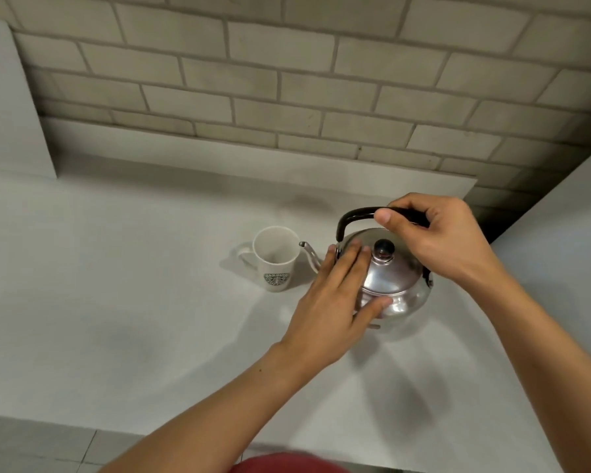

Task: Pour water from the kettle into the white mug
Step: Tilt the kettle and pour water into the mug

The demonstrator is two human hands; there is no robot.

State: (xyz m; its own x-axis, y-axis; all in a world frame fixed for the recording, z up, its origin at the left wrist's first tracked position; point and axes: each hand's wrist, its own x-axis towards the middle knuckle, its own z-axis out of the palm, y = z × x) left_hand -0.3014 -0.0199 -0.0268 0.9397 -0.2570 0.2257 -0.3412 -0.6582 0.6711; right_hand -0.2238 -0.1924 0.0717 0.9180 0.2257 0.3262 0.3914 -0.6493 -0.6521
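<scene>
My right hand point(447, 240) fingers grip the steel kettle point(394, 285) handle; left hand point(331, 302) lies flat against it. White mug point(275, 259) at nine o'clock, surface point(116, 285) bare beyond.

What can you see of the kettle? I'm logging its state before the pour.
The kettle is shiny, rounded metal with a domed lid, a black knob, a thin curved spout aimed at the white mug, and an arched black handle. It sits upright on the white counter. The right hand grips the handle; the left hand lies flat against its lid and side.
</scene>
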